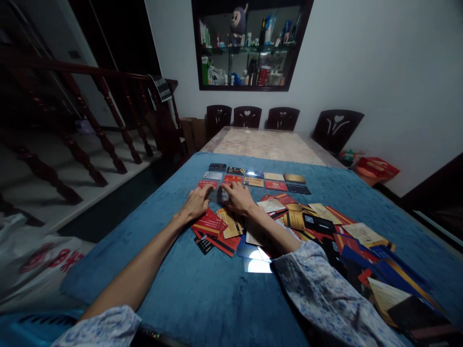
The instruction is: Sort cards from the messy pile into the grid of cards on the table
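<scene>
My left hand [195, 202] reaches over the blue cloth, fingers bent and apart, its fingertips at the lower edge of a red card [207, 184]. Close beside it, my right hand [238, 196] has its fingers on a pale grey card [223, 195] below the rows. Part of that card is hidden under the fingers. Beyond my hands, several cards lie in neat rows, among them a black card [236, 170], an orange-gold card [253, 181] and a red card [276, 185]. Loose red cards [210, 223] and a yellow card [230, 223] overlap just below my hands.
A large jumbled card pile [318, 222] spreads to the right under and beyond my right forearm. Blue cloth [173, 284] covers the near table; the far end is bare stone tabletop [264, 142]. Chairs [248, 117] stand behind it. A white plastic bag [43, 265] is at left.
</scene>
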A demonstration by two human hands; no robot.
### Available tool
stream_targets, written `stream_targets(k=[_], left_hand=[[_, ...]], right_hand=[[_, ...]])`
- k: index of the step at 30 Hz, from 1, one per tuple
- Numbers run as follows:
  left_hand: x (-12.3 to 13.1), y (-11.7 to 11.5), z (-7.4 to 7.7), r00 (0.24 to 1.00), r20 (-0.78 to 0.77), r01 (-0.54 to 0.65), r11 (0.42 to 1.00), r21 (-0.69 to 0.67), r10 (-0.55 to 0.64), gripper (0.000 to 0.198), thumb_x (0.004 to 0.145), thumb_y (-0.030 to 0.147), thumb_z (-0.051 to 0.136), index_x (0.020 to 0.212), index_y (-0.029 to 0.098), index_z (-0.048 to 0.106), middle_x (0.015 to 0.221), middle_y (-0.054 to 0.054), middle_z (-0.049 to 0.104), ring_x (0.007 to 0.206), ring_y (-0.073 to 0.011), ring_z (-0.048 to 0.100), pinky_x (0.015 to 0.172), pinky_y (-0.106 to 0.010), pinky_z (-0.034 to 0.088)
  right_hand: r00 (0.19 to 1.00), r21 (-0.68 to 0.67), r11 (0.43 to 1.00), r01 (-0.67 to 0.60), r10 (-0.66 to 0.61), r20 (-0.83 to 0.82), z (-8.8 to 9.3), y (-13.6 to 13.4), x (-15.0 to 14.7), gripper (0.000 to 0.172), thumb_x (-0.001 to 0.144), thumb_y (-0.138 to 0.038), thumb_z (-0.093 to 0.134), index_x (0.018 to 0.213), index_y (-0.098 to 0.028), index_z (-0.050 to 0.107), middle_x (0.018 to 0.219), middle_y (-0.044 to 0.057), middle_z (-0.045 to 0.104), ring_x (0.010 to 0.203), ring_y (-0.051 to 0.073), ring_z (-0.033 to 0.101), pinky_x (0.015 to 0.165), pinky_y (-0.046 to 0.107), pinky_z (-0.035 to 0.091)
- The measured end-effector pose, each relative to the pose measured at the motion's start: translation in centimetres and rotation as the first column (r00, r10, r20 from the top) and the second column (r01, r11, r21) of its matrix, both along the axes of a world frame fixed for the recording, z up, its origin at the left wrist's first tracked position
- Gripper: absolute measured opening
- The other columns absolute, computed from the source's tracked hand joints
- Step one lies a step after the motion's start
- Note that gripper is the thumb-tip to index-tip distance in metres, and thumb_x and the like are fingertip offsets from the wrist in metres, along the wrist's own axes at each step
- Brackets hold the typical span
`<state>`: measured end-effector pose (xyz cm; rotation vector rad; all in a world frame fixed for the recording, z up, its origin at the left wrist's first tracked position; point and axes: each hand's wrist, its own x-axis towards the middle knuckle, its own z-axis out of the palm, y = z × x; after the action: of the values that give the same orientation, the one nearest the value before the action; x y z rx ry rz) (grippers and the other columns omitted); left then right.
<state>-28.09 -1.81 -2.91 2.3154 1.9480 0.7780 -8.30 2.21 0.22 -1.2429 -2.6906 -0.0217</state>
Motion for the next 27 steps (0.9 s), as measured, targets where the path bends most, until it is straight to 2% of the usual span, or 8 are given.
stream_targets(k=[8,13,16,21,27], left_hand=[[-0.3,0.6,0.3,0.999,0.052,0.004,0.998,-0.060,-0.001,0.053,0.078,0.014,0.059,0.131,0.017,0.058,0.098,-0.008,0.072,0.095,-0.0254,0.066,0.091,-0.040,0.051],[-0.7,0.8,1.1,0.995,0.067,0.081,0.992,-0.100,-0.074,0.059,0.070,0.016,0.066,0.130,0.017,0.061,0.105,-0.009,0.074,0.096,-0.0258,0.068,0.091,-0.038,0.053],[-0.9,1.0,1.6,0.992,0.050,0.123,0.985,-0.118,-0.117,0.058,0.069,0.016,0.065,0.127,0.018,0.062,0.108,-0.009,0.074,0.098,-0.0262,0.069,0.090,-0.035,0.053],[-1.2,1.6,2.6,0.990,-0.020,0.136,0.979,-0.153,-0.140,0.051,0.070,0.014,0.064,0.121,0.019,0.065,0.102,-0.008,0.073,0.095,-0.0262,0.068,0.088,-0.035,0.053],[-2.3,3.0,3.3,0.995,-0.062,0.065,0.987,-0.148,-0.075,0.053,0.070,0.013,0.066,0.122,0.021,0.064,0.112,-0.010,0.064,0.105,-0.0288,0.062,0.096,-0.041,0.049]], right_hand=[[1.000,-0.013,1.000,0.002,-0.002,0.002,0.1,0.2,0.0,0.060,0.088,-0.035,0.058,0.146,-0.029,0.045,0.131,0.018,0.051,0.119,0.032,0.045,0.090,0.045,0.043],[0.999,0.003,1.000,-0.012,0.012,0.043,0.2,0.4,0.0,0.055,0.091,-0.038,0.054,0.144,-0.025,0.047,0.131,0.019,0.054,0.120,0.033,0.046,0.093,0.048,0.042],[0.996,0.010,1.000,-0.028,0.027,0.082,0.5,0.6,-0.1,0.055,0.089,-0.040,0.057,0.140,-0.019,0.050,0.131,0.020,0.056,0.121,0.034,0.046,0.095,0.051,0.041],[0.991,0.025,0.998,-0.064,0.060,0.118,1.3,1.1,-0.3,0.053,0.088,-0.047,0.061,0.130,-0.016,0.056,0.128,0.020,0.061,0.121,0.034,0.048,0.098,0.054,0.039],[0.991,0.042,0.997,-0.060,0.055,0.120,2.3,2.3,-1.0,0.051,0.089,-0.055,0.058,0.124,-0.018,0.062,0.127,0.019,0.059,0.121,0.034,0.048,0.094,0.049,0.043]])
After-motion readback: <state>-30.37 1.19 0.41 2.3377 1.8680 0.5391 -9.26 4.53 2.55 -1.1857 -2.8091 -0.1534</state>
